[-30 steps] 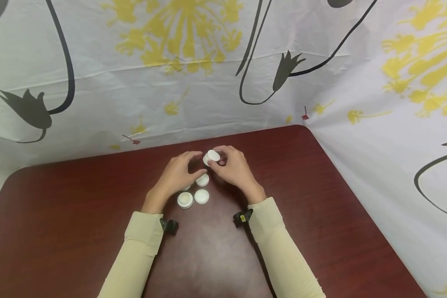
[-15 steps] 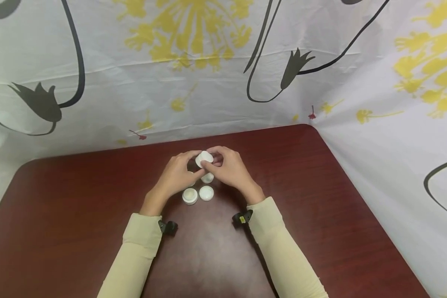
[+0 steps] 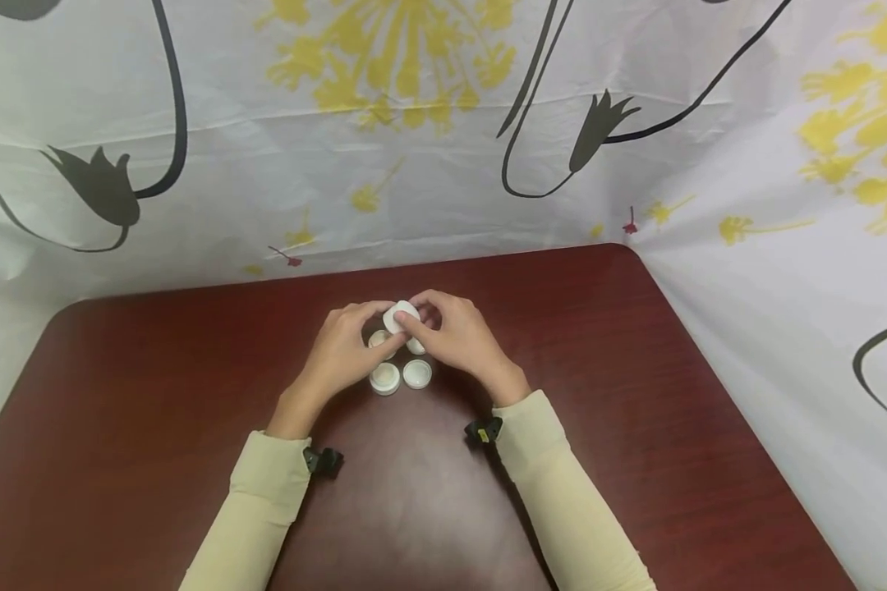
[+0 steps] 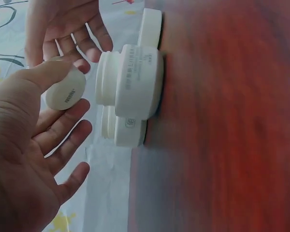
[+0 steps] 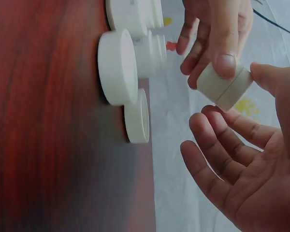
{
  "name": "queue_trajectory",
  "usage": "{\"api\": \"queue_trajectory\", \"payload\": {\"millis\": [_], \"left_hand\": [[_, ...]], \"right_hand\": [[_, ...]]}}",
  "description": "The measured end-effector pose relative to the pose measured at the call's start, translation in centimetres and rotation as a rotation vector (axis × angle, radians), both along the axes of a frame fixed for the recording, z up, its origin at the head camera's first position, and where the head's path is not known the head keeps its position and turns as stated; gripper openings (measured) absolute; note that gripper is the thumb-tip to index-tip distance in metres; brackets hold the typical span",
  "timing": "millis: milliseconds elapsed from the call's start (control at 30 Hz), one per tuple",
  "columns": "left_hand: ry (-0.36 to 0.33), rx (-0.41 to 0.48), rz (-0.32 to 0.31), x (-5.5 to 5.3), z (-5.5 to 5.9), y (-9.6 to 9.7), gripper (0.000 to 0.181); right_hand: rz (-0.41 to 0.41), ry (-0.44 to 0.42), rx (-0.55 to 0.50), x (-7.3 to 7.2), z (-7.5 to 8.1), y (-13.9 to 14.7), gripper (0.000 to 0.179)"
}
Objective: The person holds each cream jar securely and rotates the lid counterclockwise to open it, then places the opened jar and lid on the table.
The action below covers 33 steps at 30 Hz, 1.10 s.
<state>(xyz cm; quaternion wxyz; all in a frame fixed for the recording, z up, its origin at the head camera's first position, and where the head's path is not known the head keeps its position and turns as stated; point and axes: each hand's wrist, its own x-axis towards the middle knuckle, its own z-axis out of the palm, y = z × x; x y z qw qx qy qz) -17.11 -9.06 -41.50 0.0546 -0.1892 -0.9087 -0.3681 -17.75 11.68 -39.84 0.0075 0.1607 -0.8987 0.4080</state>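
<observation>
A small white cosmetic jar [image 3: 402, 315] is held tilted above the table between both hands. My left hand [image 3: 337, 349] pinches it from the left, its thumb on the jar's side in the right wrist view. From the right, my right hand [image 3: 458, 332] grips it by thumb and fingertips. A seam between lid and body shows on this jar [image 5: 224, 89] in the right wrist view. Below stand two lidless jars, the nearer jar [image 3: 384, 378] and a farther jar [image 3: 380, 339], partly behind my left thumb. Beside them lie a near lid [image 3: 417, 374] and a partly hidden far lid [image 3: 416, 345].
The dark red table [image 3: 636, 410] stretches out to both sides. A white patterned cloth [image 3: 443, 205] hangs behind it and along the right side. Black wrist cameras, such as the left one [image 3: 324, 462], sit at both cuffs.
A second ago only my right hand held the jar, with my left fingers apart from it. My left hand has since closed on it, and both hold it. The head view has shifted slightly.
</observation>
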Motion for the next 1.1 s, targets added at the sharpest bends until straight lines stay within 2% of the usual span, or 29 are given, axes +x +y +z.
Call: {"api": "queue_trajectory", "payload": {"millis": [133,333,733,833,1100], "left_hand": [[0.027,-0.014,-0.008,0.6,0.1,-0.4,0.050],[0.001,-0.014,-0.015,1.6,0.4,-0.7,0.049],[0.020,-0.017,-0.053,4.3,0.5,-0.3,0.046],[0.028,-0.013,-0.047,4.9,0.6,-0.3,0.048],[-0.012,-0.007,-0.021,6.0,0.7,0.0,0.048]], "right_hand": [[0.007,0.009,0.010,0.6,0.1,-0.4,0.031],[0.006,0.048,0.016,1.7,0.1,-0.4,0.030],[-0.005,0.054,0.032,4.5,0.3,0.1,0.031],[-0.006,0.061,0.021,5.1,0.4,0.1,0.030],[0.000,0.076,0.005,6.2,0.5,0.3,0.027]]}}
